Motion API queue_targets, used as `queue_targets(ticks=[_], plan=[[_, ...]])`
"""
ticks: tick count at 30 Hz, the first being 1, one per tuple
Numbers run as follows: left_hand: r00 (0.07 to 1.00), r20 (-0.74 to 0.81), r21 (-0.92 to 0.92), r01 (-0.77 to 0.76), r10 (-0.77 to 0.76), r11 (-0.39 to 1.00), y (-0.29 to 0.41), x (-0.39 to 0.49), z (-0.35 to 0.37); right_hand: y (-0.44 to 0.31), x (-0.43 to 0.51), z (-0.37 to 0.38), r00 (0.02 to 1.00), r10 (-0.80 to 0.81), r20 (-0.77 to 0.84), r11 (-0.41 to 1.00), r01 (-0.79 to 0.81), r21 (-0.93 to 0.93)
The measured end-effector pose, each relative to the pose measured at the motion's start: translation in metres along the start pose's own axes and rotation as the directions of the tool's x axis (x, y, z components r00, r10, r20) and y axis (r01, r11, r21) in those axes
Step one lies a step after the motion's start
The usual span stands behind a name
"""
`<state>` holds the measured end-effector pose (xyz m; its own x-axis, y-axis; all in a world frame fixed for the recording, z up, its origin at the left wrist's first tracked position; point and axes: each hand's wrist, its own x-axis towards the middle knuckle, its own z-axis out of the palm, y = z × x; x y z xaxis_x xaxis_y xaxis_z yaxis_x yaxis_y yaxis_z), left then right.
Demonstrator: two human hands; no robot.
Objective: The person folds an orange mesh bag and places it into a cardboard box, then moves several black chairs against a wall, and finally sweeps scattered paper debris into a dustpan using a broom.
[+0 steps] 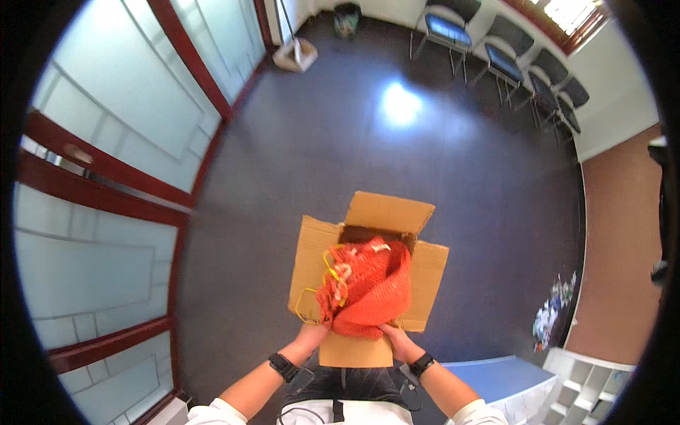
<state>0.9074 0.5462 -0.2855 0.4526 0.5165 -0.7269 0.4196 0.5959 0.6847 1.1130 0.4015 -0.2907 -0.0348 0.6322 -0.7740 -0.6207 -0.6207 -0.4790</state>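
Observation:
In the head view, an open cardboard box (391, 211) with its flaps spread out is right before me. A bunched red mesh bag (374, 292) fills its opening, with a loose yellow cord (333, 272) trailing over the left flap. My left hand (311, 339) grips the near left corner of the box, beside the bag's edge. At the near right corner my right hand (402, 342) holds the box, its thumb against the red mesh. The fingers of both hands are partly hidden by the cardboard. Each wrist wears a black band.
Frosted glass doors (101, 249) with red frames line the left. A dustpan (295, 55) and a bin (346, 21) stand at the far wall, chairs (502, 62) at the upper right. A blue-topped table (499, 378), a white shelf unit (579, 390) and a scattered pile (552, 313) lie at the right.

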Motion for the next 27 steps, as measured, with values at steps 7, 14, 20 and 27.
queue_targets(ticks=[7,14,20,27], plan=[[0.983,0.142,-0.04,-0.109,0.114,0.993,0.106,-0.071,-0.057,-0.094,-0.044,0.077,0.999,-0.052,-0.002,0.999,0.052,0.002],[0.637,0.064,0.156,-0.767,0.768,0.622,0.19,-0.042,-0.058,-0.174,-0.022,0.105,0.964,-0.261,0.057,0.965,0.261,0.015],[0.645,0.304,0.712,-0.643,0.701,0.283,0.286,-0.009,-0.059,-0.25,0.027,0.113,0.983,-0.16,0.092,0.987,0.163,-0.019],[0.695,0.04,0.866,-0.383,0.718,0.323,0.38,0.051,-0.068,-0.357,0.082,0.133,0.989,-0.13,0.07,0.978,0.14,-0.155]])
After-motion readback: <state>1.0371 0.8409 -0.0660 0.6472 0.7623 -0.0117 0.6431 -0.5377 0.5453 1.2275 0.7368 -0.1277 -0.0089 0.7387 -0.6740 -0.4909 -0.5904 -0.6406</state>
